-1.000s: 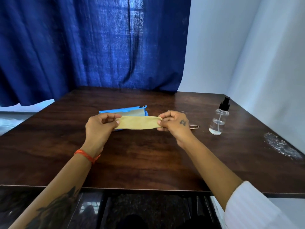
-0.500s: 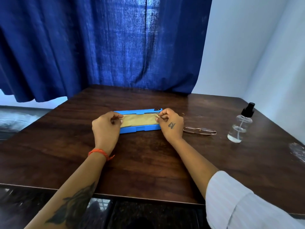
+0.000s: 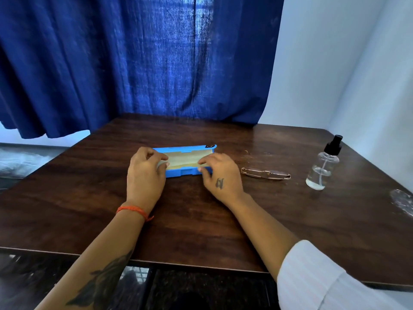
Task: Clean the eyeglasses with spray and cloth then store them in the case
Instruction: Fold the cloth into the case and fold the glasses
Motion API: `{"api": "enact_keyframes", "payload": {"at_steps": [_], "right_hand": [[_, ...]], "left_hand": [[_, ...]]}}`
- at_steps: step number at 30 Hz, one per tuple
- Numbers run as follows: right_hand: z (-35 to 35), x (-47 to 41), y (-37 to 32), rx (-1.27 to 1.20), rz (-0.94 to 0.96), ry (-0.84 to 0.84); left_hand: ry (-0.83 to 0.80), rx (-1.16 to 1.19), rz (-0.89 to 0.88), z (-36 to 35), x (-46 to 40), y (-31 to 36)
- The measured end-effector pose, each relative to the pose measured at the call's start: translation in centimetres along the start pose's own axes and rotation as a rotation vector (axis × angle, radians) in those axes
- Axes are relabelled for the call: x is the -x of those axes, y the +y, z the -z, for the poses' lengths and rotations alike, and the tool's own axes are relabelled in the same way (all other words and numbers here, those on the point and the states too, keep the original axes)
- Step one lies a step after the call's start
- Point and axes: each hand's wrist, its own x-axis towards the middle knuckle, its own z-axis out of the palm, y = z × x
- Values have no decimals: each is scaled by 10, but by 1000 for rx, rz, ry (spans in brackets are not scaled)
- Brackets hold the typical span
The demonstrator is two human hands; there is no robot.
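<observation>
Eyeglasses (image 3: 266,174) lie folded on the dark wooden table (image 3: 201,231), just to the right of my right hand (image 3: 220,175) and apart from it, with a small clear spray bottle (image 3: 321,168) standing farther right. Both of my hands are at an open blue case (image 3: 185,172) in the middle of the table, one at each end, laying a yellow cloth (image 3: 182,161) flat inside it. My left hand (image 3: 145,173) has its fingers curled, thumb and forefinger pinching the cloth's left end; my right hand pinches the right end the same way, its other fingers bent loosely. I judge the cloth to be light, soft and limp, so it needs holding at both ends to stay flat. The glasses look thin-framed, light and fragile, with slippery lenses that smear easily; I would take them by the bridge or by the folded arms near the hinges, never by the lenses. The case looks stiff and light and may slide on the smooth wood, so I would steady it with one hand. A blue curtain (image 3: 143,63) hangs behind the table.
</observation>
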Motion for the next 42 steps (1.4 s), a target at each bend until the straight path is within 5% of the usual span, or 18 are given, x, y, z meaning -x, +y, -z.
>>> {"api": "enact_keyframes", "payload": {"at_steps": [5,11,15,20,22,28,42], "right_hand": [[-7,1,-3,107,128,-335],[-6,3,-1,133,97,-424],[-5,3,0,125,92,-477],[6,6,-2,93,123,-308],[11,8,-2,65,118,-279],[5,14,-5,135,89,-568],[10,11,-4,152,2,-669]], "left_hand": [[-256,-235,-181,-8,9,2],[-359,-531,-168,-17,10,-2],[-325,-379,-153,-11,10,0],[-31,-171,-191,4,0,4],[-70,-117,-130,5,-10,0],[-355,182,129,-12,-32,-21],[-7,339,331,-35,-24,-14]]}}
